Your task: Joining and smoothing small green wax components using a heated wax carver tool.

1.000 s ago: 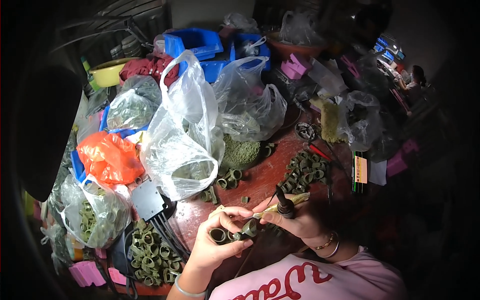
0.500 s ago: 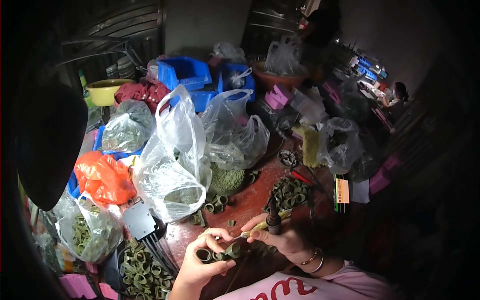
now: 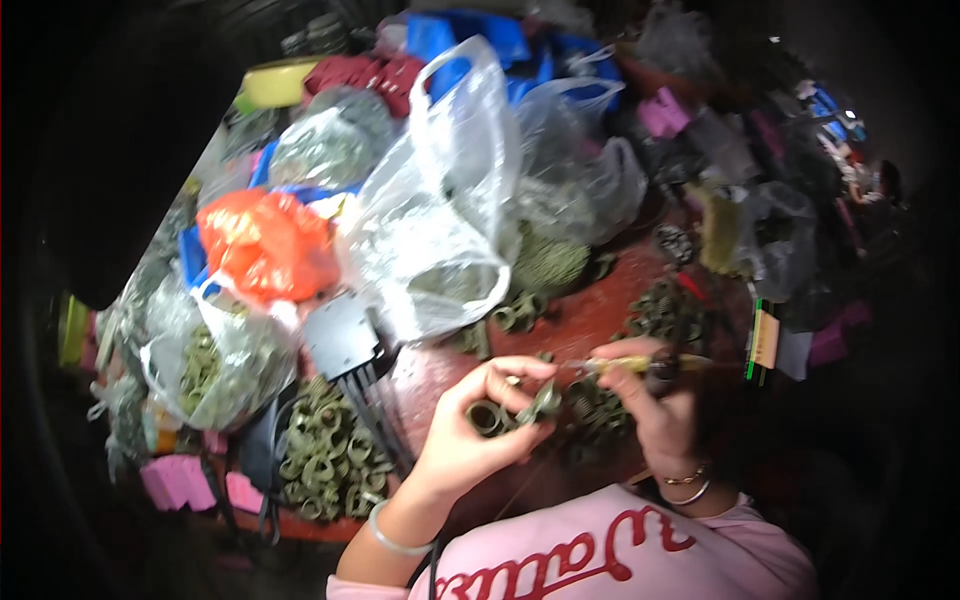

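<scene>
My left hand is closed around several olive-green rings, with one more dull green piece near its fingertips. My right hand grips a slim tool with a yellowish handle, and its thin metal tip points left toward the green pieces. A dark, knob-like object stands at the right fingers; whether it is held cannot be made out. Just beyond the hands, green rings lie on the red tabletop. The right hand is slightly blurred.
A heap of green rings sits left of my left arm, near a grey box with black cables. Clear plastic bags, an orange bag and blue bins crowd the far side. A yellow sponge-like block stands right.
The view has shifted, so the table's things appear farther right and higher. Both hands still hold the rings and the tool, with the tool's tip now slightly apart from the left fingers.
</scene>
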`<action>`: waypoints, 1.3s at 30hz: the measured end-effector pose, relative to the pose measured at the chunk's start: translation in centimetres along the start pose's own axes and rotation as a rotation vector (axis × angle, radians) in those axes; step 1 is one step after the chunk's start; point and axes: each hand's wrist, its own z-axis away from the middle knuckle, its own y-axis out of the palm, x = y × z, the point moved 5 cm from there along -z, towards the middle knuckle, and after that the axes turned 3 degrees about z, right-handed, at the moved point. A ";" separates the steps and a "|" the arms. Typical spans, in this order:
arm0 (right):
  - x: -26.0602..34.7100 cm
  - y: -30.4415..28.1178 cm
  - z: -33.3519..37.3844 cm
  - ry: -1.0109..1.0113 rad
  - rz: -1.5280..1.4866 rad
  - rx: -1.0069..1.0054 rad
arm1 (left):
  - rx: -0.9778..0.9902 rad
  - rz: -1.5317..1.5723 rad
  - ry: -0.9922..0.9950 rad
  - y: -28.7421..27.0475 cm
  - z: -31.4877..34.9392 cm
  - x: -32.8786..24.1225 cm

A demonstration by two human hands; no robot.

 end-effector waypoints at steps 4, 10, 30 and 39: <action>-0.3 0.3 0.3 -0.227 -0.029 -0.028 | -0.179 -0.210 0.151 -1.5 -0.2 1.2; 0.2 2.1 0.2 -0.271 0.004 0.097 | -0.178 -0.479 0.323 -1.3 0.4 0.0; -1.2 1.7 -0.1 -0.066 -0.077 -0.149 | -0.146 -0.432 0.299 -0.8 0.7 0.2; -0.4 3.5 -0.6 -0.131 -0.054 0.149 | -0.055 -0.799 0.528 0.3 0.6 -0.9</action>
